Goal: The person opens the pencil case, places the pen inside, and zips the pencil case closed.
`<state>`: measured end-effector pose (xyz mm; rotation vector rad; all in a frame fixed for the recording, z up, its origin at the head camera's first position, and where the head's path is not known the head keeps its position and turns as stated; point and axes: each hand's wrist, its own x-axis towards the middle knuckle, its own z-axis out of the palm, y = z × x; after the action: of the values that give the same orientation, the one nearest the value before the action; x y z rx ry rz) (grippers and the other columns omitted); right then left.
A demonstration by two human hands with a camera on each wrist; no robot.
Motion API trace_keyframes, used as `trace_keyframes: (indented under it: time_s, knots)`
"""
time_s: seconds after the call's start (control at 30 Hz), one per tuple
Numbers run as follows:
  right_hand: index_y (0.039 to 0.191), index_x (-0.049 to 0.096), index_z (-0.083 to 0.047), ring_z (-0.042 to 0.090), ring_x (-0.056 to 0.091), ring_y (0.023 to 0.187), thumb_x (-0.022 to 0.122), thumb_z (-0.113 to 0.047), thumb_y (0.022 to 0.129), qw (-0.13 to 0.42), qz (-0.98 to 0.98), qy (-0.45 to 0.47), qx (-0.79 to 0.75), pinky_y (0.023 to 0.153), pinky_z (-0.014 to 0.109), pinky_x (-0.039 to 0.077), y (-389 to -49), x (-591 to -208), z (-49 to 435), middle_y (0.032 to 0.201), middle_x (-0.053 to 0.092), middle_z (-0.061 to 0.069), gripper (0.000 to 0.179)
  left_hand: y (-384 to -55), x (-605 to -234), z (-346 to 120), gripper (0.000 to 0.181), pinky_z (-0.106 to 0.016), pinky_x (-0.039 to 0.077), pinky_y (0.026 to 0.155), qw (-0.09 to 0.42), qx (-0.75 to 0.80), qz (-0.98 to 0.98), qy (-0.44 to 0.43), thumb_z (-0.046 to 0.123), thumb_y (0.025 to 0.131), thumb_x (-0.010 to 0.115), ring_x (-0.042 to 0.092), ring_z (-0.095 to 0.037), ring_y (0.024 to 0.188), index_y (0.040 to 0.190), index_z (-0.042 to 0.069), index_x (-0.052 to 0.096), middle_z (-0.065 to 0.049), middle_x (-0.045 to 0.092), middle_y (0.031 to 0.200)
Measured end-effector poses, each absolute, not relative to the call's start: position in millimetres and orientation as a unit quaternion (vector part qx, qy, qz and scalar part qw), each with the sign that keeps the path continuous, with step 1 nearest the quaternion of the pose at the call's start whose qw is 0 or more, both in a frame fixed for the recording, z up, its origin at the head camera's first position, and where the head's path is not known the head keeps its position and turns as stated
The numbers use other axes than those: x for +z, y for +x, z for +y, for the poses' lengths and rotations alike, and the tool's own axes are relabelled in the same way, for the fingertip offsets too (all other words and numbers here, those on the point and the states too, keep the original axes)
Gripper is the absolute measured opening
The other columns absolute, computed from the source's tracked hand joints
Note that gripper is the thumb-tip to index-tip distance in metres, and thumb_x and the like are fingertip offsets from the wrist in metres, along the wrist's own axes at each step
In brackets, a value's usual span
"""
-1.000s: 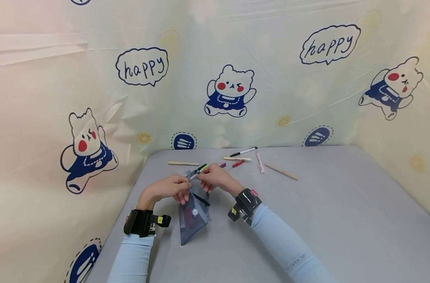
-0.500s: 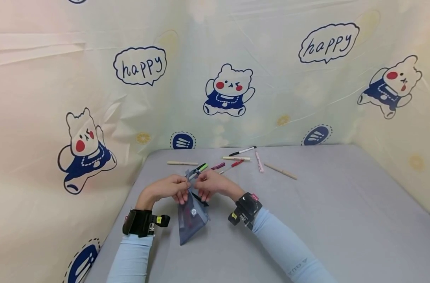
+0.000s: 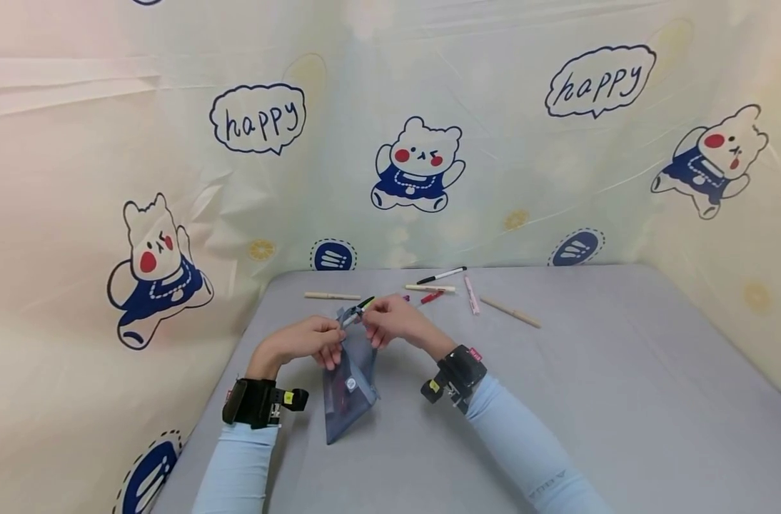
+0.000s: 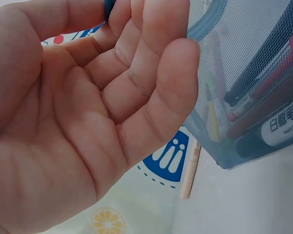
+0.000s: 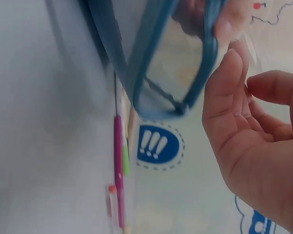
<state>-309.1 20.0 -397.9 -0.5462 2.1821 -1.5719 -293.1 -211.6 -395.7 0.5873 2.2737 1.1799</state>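
Observation:
A blue-grey mesh pencil pouch (image 3: pixel 347 410) hangs tilted over the table. My left hand (image 3: pixel 308 340) pinches its top edge between thumb and fingers. Through the mesh in the left wrist view show several pens (image 4: pixel 278 119), among them a dark one and a pink-red one. My right hand (image 3: pixel 400 323) is beside the pouch's mouth, its fingers bent loosely. In the right wrist view, that hand (image 5: pixel 254 131) has nothing visible in it and stands just off the blue rim (image 5: pixel 151 53). The pouch mouth gapes in that view.
Several pens lie across the back of the grey table (image 3: pixel 557 371): a beige pen (image 3: pixel 333 295), a white pen with black ends (image 3: pixel 442 275), a red-capped pen (image 3: pixel 432 297), a pink pen (image 3: pixel 472 295) and a tan pen (image 3: pixel 511 312). A printed curtain (image 3: pixel 493 86) surrounds the table.
The black pen sticking out by the pouch's mouth is no longer seen there. My right hand dipped toward it, then rose up and right. The left hand has stayed on the pouch.

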Motion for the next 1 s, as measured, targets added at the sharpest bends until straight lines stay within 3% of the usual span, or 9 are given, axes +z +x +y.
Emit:
trace_keyframes:
  time_s: [0.37, 0.7, 1.0]
  knots:
    - [0.097, 0.066, -0.005, 0.016, 0.062, 0.056, 0.057, -0.019, 0.098, 0.157, 0.796, -0.183, -0.555, 0.057, 0.028, 0.057, -319.7, -395.4, 66.3, 0.076, 0.066, 0.009, 0.017, -291.7, -394.8, -212.3, 0.03, -0.052, 0.058, 0.069, 0.254, 0.435, 0.836, 0.216, 0.019, 0.104, 0.043, 0.067, -0.017, 0.062, 0.089, -0.001, 0.06, -0.006, 0.068, 0.075]
    - [0.095, 0.063, -0.008, 0.021, 0.064, 0.061, 0.056, -0.024, 0.098, 0.102, 0.888, -0.202, -0.401, 0.051, 0.026, 0.05, -327.0, -396.0, 99.3, 0.079, 0.067, 0.006, 0.017, -292.6, -394.8, -211.7, 0.031, -0.051, 0.058, 0.068, 0.248, 0.432, 0.838, 0.22, 0.019, 0.104, 0.043, 0.067, -0.017, 0.062, 0.089, -0.001, 0.06, -0.005, 0.068, 0.074]
    - [0.103, 0.063, -0.008, 0.019, 0.063, 0.062, 0.057, -0.027, 0.098, 0.098, 0.918, -0.152, -0.354, 0.05, 0.024, 0.047, -332.4, -404.1, 126.4, 0.082, 0.067, 0.007, 0.02, -289.9, -393.0, -212.0, 0.032, -0.05, 0.059, 0.068, 0.251, 0.43, 0.84, 0.217, 0.019, 0.104, 0.043, 0.067, -0.017, 0.062, 0.088, -0.002, 0.06, -0.009, 0.069, 0.076]
